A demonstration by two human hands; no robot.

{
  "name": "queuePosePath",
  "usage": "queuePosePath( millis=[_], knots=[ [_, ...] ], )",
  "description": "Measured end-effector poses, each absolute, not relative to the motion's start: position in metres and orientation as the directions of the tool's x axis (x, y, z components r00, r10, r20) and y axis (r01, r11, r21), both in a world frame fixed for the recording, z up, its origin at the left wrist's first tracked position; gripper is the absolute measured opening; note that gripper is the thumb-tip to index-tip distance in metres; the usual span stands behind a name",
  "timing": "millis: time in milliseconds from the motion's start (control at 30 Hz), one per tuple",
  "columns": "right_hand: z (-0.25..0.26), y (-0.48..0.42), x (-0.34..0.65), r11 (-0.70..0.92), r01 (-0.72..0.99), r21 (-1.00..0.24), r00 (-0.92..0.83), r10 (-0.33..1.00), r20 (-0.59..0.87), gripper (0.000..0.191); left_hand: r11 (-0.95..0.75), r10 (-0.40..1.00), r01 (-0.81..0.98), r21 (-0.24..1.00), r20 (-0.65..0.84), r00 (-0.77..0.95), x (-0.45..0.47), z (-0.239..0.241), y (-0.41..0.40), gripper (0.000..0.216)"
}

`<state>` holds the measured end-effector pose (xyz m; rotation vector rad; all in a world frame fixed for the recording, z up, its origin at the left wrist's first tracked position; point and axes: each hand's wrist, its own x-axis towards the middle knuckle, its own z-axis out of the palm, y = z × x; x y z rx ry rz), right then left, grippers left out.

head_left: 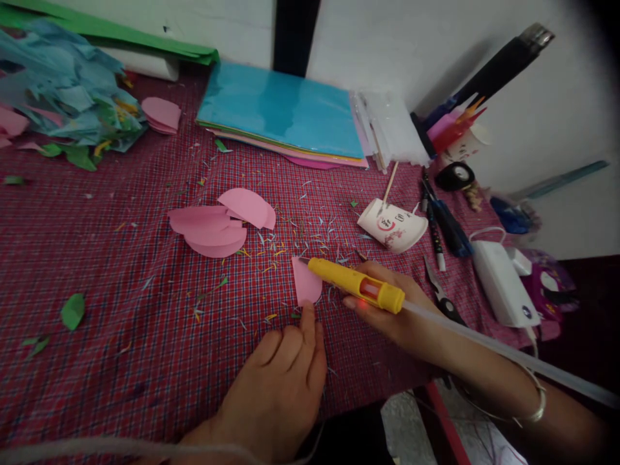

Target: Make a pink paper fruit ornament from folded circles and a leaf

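My right hand (387,303) is closed around a yellow glue gun pen (349,279), with a long translucent glue stick (460,336) running out of its back. The pen's tip rests at the upper edge of a small pink paper petal (308,285) lying on the cloth. With its index fingertip, my left hand (281,381) pins the petal's lower edge; the other fingers are curled. To the left lie several cut pink petals (213,229), partly overlapping.
Checked cloth (145,361) covers the table, strewn with paper scraps. A tipped paper cup (394,226), scissors (440,294) and a white power adapter (504,284) lie right. Blue paper sheets (281,110) lie against the wall, a crumpled blue paper heap (62,90) at left.
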<state>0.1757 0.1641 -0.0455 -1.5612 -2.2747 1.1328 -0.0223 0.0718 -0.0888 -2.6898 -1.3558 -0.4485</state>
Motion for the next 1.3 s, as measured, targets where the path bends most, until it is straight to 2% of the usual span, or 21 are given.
queuePosePath(
  millis=[433, 967, 1100, 1300],
  knots=[
    [-0.046, 0.162, 0.171, 0.222, 0.698, -0.681, -0.483, 0.848, -0.219, 0.013, -0.608, 0.765, 0.792, 0.050, 0.304, 0.568, -0.023, -0.088, 0.071, 0.035],
    [-0.041, 0.156, 0.183, 0.201, 0.756, -0.623, -0.465, 0.834, -0.297, 0.012, -0.609, 0.767, 0.793, 0.039, 0.287, 0.575, -0.024, -0.086, 0.071, 0.035],
    [-0.044, 0.159, 0.180, 0.150, 0.739, -0.657, -0.441, 0.844, -0.305, 0.014, -0.608, 0.767, 0.793, 0.035, 0.283, 0.575, -0.024, -0.086, 0.071, 0.035],
    [-0.051, 0.161, 0.181, 0.147, 0.688, -0.711, -0.431, 0.870, -0.238, 0.016, -0.603, 0.765, 0.797, 0.040, 0.311, 0.564, -0.023, -0.087, 0.072, 0.033]
  ],
)
